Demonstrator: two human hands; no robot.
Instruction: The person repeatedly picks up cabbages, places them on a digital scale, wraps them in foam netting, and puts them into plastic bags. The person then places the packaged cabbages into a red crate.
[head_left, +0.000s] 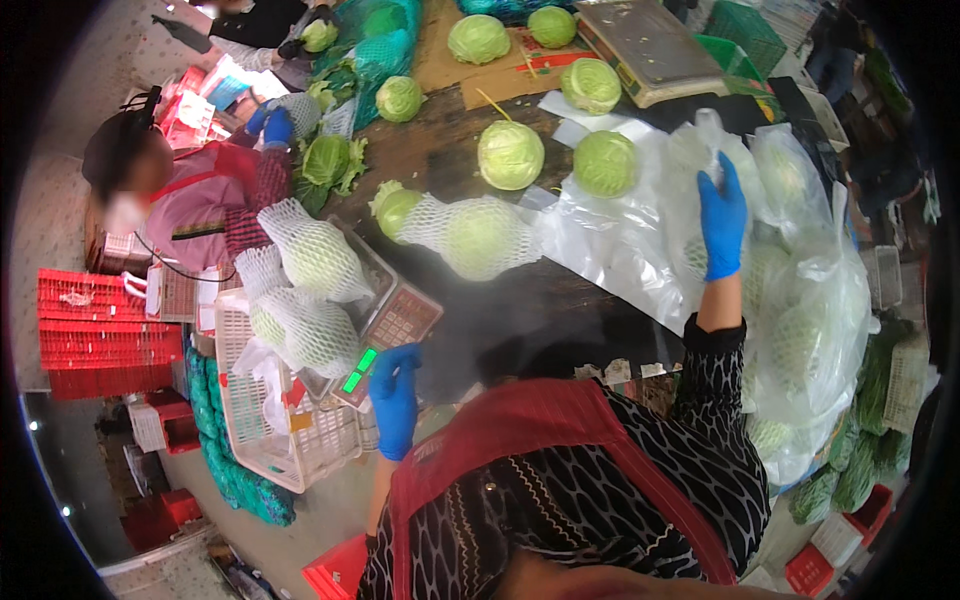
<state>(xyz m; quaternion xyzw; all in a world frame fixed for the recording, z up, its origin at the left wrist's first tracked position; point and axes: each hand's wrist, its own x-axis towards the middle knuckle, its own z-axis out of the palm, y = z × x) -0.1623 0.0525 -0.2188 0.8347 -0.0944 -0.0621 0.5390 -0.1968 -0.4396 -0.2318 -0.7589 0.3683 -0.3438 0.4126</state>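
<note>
My right hand (722, 221), in a blue glove, is at a clear plastic bag (701, 142) on the right of the table, its thumb and fingers around the bag's gathered top. Beside it are several bagged cabbages (795, 337). My left hand (395, 397), also gloved in blue, is beside the digital scale's keypad (401, 315), fingers curled; whether it touches the scale is unclear. Cabbages in white foam nets (319, 255) rest on the scale. Another netted cabbage (484, 236) lies mid-table next to flat plastic bags (607, 232). Bare cabbages (511, 155) sit beyond.
A white plastic crate (247, 405) stands below the scale at left. A co-worker (202, 195) in blue gloves handles a netted cabbage across the left corner; another person (255, 37) holds a cabbage further back. A second scale (652, 45) stands at the far right of the table.
</note>
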